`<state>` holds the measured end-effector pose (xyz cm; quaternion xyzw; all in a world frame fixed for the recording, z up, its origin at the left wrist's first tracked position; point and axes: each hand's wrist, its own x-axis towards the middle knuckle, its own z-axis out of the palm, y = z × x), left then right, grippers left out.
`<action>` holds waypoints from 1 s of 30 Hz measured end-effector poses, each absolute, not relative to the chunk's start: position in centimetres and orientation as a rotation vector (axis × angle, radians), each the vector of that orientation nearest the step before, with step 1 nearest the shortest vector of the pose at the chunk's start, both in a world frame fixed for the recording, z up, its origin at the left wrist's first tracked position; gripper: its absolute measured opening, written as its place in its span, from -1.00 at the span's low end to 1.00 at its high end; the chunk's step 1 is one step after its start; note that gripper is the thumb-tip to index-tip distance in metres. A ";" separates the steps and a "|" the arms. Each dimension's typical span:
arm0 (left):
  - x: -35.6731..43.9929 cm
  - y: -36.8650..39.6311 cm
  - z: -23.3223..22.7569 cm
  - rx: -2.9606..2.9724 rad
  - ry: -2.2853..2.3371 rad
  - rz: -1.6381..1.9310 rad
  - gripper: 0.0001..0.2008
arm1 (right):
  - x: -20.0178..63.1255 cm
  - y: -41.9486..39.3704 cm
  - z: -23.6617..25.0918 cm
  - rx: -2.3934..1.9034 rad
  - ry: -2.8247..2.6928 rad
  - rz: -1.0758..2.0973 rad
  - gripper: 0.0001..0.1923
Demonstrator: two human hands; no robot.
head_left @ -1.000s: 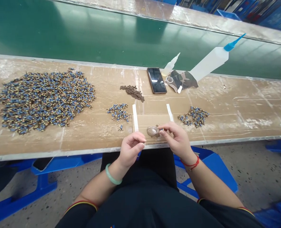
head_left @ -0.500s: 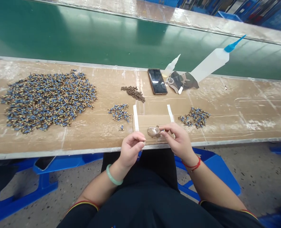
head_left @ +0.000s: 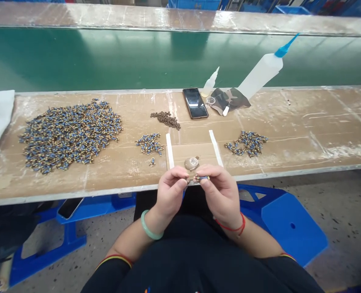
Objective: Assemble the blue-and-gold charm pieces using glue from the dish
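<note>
Hands: left hand (head_left: 170,192) & right hand (head_left: 219,191) pinch 1 small blue part (head_left: 201,178); 3 blue-part piles, 2 bottles

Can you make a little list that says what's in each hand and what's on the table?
Left hand: pinches one end of a small blue-and-gold part
Right hand: pinches its other end
Just beyond: round shiny dish on a cardboard sheet
Far left: big heap of blue-and-gold parts
Back: black phone, white squeeze bottle with blue nozzle
</note>
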<state>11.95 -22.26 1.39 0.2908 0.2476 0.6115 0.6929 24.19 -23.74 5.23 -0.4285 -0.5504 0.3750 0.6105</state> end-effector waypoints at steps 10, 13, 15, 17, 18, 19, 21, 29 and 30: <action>12.2 -22.8 2.7 0.691 0.439 1.433 -0.89 | 22.5 -24.0 3.6 -0.653 -1.145 0.977 -0.86; 12.3 -23.0 2.7 0.716 0.437 1.446 -0.90 | 22.6 -24.1 3.6 -0.648 -1.141 0.982 -0.85; 12.3 -23.0 2.7 0.732 0.438 1.457 -0.89 | 22.7 -24.2 3.7 -0.646 -1.147 0.984 -0.85; 12.4 -23.0 2.7 0.744 0.443 1.465 -0.88 | 22.8 -24.3 3.7 -0.638 -1.152 0.990 -0.84; 12.4 -23.0 2.8 0.749 0.445 1.470 -0.88 | 22.8 -24.3 3.7 -0.633 -1.153 0.994 -0.84; 12.4 -23.0 2.8 0.755 0.447 1.474 -0.88 | 22.8 -24.3 3.7 -0.627 -1.152 0.998 -0.83; 12.4 -23.0 2.8 0.767 0.448 1.479 -0.88 | 22.9 -24.3 3.7 -0.618 -1.149 1.003 -0.83; 12.3 -22.9 2.9 0.795 0.481 1.491 -0.87 | 22.9 -24.1 4.0 -0.627 -1.175 0.998 -0.83; 12.3 -22.9 2.9 0.799 0.491 1.496 -0.87 | 22.9 -24.1 4.0 -0.633 -1.179 0.996 -0.83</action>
